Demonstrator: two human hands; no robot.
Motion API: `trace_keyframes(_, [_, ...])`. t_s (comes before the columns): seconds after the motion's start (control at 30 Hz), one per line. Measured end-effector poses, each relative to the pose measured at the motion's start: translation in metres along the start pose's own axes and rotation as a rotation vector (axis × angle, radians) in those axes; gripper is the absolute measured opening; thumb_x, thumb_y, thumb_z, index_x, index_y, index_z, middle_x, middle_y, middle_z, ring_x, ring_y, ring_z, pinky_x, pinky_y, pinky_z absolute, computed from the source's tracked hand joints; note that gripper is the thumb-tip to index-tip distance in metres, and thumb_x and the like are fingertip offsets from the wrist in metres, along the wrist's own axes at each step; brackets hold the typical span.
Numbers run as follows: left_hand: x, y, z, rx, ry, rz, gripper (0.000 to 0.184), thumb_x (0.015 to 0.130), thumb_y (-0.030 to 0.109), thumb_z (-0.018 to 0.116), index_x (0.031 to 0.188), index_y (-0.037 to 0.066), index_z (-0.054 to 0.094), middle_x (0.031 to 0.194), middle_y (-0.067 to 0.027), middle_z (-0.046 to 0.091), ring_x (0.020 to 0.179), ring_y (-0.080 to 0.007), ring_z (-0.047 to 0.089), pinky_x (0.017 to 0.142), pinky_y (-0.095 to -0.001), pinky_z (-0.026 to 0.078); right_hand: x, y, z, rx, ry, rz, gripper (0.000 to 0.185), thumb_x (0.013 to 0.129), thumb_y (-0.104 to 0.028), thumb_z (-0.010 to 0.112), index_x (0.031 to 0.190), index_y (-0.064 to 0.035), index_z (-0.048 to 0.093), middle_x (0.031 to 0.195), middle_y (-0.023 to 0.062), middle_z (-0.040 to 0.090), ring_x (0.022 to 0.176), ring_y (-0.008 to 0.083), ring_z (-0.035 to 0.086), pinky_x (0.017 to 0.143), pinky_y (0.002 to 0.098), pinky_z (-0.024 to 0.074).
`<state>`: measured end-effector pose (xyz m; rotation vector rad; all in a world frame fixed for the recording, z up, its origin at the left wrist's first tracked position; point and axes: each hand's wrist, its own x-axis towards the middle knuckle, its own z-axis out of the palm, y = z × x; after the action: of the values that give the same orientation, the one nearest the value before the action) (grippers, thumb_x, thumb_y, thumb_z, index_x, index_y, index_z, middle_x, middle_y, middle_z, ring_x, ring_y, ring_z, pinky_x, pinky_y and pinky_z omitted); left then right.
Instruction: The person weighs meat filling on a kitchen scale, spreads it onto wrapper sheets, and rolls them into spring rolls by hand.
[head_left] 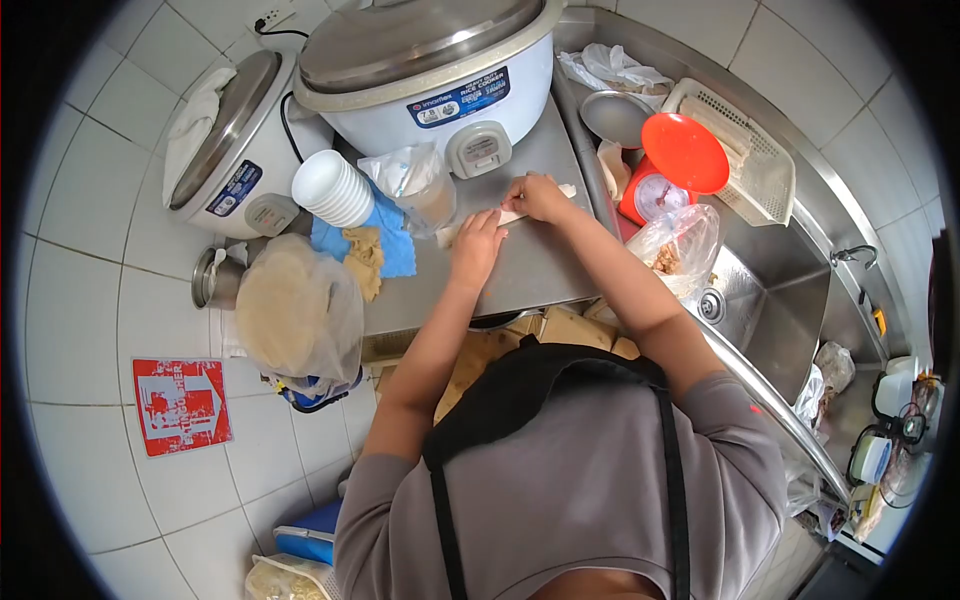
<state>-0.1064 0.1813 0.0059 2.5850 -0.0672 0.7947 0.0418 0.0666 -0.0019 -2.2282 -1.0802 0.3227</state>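
A pale, narrow spring roll [512, 215] lies slantwise on the steel table [420, 300], its ends showing beyond my fingers. My left hand [477, 248] presses on its left part, with the fingers bent over it. Closer to the other end, my right hand [538, 199] grips it with curled fingertips. Just behind my left hand stands a clear plastic tub [425, 195] with a bag at its top. What lies inside the roll is hidden.
Two rice cookers [430, 110] [235, 150] stand behind. Stacked white cups [335, 190], a blue cloth [385, 235] and a bag of round pale wrappers [290, 300] are left. Right are a red scale [665, 190], a bag of brownish filling [675, 255] and a sink [770, 300].
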Motion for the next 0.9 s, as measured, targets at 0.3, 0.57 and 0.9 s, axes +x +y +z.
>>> trace_keyframes(0.3, [0.017,-0.027,-0.006,-0.152,-0.224,-0.027,0.038,0.07,0.022,0.071,0.103,0.004,0.064,0.092,-0.0131,0.063,0.091,-0.03,0.057,0.079,-0.0369,0.046,-0.026,0.012,-0.024,-0.329,-0.073,-0.15,0.053,0.066,-0.013,0.073,0.114,-0.0129,0.051,0.092,0.009,0.062,0.085,0.0346,0.059,0.075,0.0392,0.0452])
trace_keyframes(0.57, [0.03,0.046,-0.004,-0.162,-0.091,0.024,0.039,0.072,0.021,0.071,0.105,0.004,0.058,0.084,-0.0149,0.063,0.081,-0.0323,0.06,0.071,-0.0384,0.048,-0.068,-0.075,-0.102,0.066,-0.237,-0.095,0.06,0.066,-0.012,0.073,0.118,-0.0039,0.042,0.085,0.013,0.062,0.082,0.0266,0.06,0.072,0.0345,0.0464])
trace_keyframes(0.9, [0.082,0.127,-0.07,-0.912,0.213,-0.245,0.023,0.082,0.017,0.066,0.092,0.0,0.055,0.072,-0.0058,0.062,0.064,-0.0171,0.06,0.059,-0.0291,0.049,-0.129,-0.135,-0.163,0.18,0.509,-0.546,0.023,0.078,-0.012,0.066,0.098,-0.0025,0.063,0.096,0.0106,0.063,0.09,0.0232,0.057,0.081,0.0332,0.044])
